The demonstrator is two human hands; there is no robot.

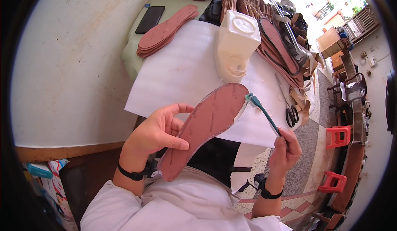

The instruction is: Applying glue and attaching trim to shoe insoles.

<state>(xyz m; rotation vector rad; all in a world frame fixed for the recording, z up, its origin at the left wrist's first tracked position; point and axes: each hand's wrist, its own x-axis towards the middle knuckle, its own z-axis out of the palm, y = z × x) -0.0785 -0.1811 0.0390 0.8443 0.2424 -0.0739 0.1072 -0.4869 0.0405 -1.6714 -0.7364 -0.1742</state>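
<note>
My left hand is closed on a reddish-brown insole, thumb on its upper face and fingers beneath. The insole is held tilted above the near edge of the white sheet, with white paste along part of its right rim. In my right hand is a green toothbrush, gripped by the end of its handle. Its bristles touch the insole's right rim near the wide end. Just beyond stands a white plastic container with a cut opening that has pale residue around it.
A stack of insoles and a dark phone lie at the far left. Black-handled scissors rest at the sheet's right edge. Further right are black-edged insoles and tied bundles. Red stools stand on the floor.
</note>
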